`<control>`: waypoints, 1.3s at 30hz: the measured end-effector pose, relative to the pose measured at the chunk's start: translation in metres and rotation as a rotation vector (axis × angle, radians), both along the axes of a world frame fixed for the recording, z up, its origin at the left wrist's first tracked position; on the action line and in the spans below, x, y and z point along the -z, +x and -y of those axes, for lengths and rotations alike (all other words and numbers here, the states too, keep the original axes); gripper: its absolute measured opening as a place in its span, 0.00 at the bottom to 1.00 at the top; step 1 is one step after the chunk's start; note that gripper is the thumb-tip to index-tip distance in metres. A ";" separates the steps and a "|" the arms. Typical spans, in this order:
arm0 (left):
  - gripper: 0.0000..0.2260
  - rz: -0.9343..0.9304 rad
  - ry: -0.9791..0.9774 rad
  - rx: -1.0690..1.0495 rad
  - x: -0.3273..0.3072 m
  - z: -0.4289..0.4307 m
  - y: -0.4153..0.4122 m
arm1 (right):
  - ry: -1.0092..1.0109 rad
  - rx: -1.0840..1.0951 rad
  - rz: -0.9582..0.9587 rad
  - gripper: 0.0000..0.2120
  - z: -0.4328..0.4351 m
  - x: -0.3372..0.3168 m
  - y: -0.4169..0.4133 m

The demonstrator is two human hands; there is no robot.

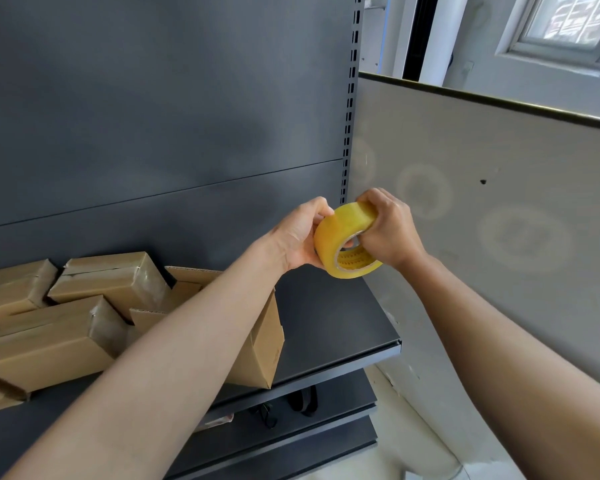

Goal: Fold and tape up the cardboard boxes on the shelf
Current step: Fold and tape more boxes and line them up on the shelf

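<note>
L+R hands (297,235) (390,230) grip glossy yellow tape roll (338,230)

Boxes (84,313) on shelf (329,327) at left, tape roll (343,240) held above its right end

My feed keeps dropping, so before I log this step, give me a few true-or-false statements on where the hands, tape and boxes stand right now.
1. The left hand and right hand both grip the tape roll. True.
2. The tape roll rests on the shelf. False: it is held in the air above the shelf.
3. Several taped boxes lie at the left of the shelf. True.
4. The box under the left forearm is taped shut. False: this open box has its top flaps standing up.
</note>
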State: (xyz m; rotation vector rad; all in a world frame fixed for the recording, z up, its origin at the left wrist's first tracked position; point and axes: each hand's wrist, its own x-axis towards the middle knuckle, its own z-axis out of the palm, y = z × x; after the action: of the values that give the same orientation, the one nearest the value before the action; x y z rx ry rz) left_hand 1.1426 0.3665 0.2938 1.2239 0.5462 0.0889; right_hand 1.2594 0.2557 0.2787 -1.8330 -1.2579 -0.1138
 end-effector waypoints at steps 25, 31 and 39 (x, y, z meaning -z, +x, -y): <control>0.07 -0.017 0.083 -0.021 0.004 -0.001 0.001 | -0.053 0.017 -0.447 0.11 0.007 0.009 0.011; 0.10 -0.073 0.175 0.056 -0.003 0.006 0.007 | -0.101 -0.055 -0.315 0.10 0.002 0.002 0.000; 0.04 -0.003 0.099 0.063 -0.004 -0.001 -0.005 | -0.105 -0.032 -0.336 0.18 -0.002 0.002 -0.006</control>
State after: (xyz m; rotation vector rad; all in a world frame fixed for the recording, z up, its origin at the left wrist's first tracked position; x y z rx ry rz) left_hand 1.1372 0.3677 0.2982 1.3372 0.5106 0.0613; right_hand 1.2532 0.2582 0.2771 -1.8280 -1.0705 0.2728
